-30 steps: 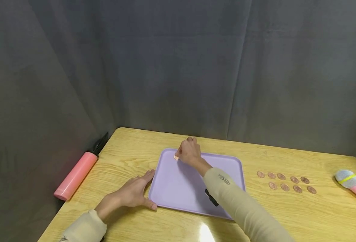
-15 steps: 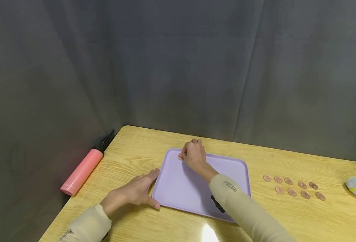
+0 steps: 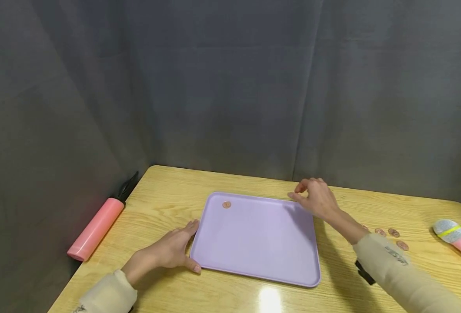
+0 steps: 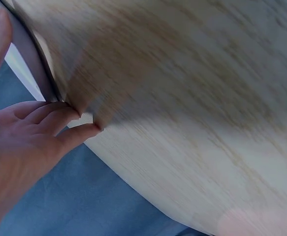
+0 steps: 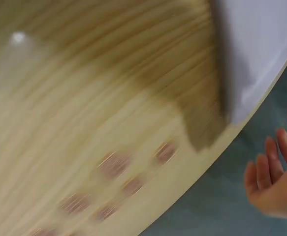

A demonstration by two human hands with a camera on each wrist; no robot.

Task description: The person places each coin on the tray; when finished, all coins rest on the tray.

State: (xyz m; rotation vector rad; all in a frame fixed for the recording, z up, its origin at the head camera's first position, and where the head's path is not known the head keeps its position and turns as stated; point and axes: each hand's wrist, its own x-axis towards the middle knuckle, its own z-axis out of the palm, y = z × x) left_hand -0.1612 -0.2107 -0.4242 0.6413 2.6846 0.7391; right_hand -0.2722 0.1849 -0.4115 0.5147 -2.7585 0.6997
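- Nearest me runs the bare front strip of the pale wood-grain table (image 3: 222, 291), with a bright glare spot on it.
- My left hand (image 3: 168, 248) is next, fingers extended and thumb spread away from them, gripping nothing; it frames the tray's near left corner. I can't be sure how firmly it touches the rim.
- The purple tray (image 3: 254, 239) lies flat to that hand's right.
- Off the tray's right side are the loose coins (image 3: 402, 245), flat on the wood; my forearm hides some in the head view, and the right wrist view blurs them.
- Beyond them at far right lies a toy microphone (image 3: 451, 231); along the left table edge, a pink cylinder (image 3: 96, 229) with a black end.
- One copper coin (image 3: 226, 204) lies flat inside the tray's far left corner.
- My right hand (image 3: 316, 198) hovers over the far right corner, fingers loosely bent, thumb apart, nothing visible in them. I judge this as between coins, one set down; fetching another would call for lowering the fingertips for a thin-edged pinch.
- Behind everything hangs a dark grey curtain (image 3: 222, 87).
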